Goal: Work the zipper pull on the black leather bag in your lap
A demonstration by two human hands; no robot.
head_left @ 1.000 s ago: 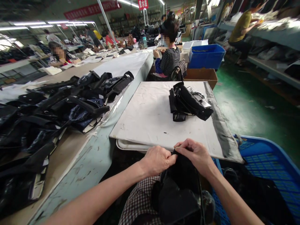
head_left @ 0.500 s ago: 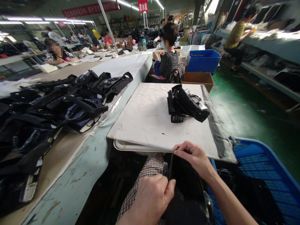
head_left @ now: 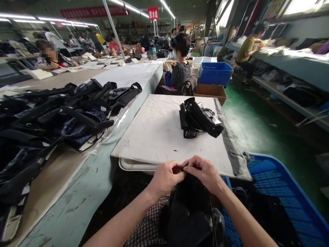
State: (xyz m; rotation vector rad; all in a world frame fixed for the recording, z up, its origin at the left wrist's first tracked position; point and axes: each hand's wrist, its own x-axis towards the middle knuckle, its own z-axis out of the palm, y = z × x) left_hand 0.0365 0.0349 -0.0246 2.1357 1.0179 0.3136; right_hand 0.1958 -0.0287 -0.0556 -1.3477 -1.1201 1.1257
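A black bag lies over my lap, its upper edge raised toward the table. My left hand pinches that edge, fingers closed. Right beside it, my right hand grips the same edge between thumb and fingers, and the two hands nearly touch. The exact bit of edge between the fingertips is hidden. Beyond my hands, another black bag with clear plastic wrapping about its handle rests on the white-covered table.
To the left, a long table carries a heap of black bags. A blue plastic basket with black pieces in it stands at my right. Ahead sits a co-worker in a striped top, near a blue bin and a cardboard box.
My left hand has moved up and forward along the bag to its upper edge, now close to my right hand. My right hand keeps its pinch. The view has shifted slightly to the right.
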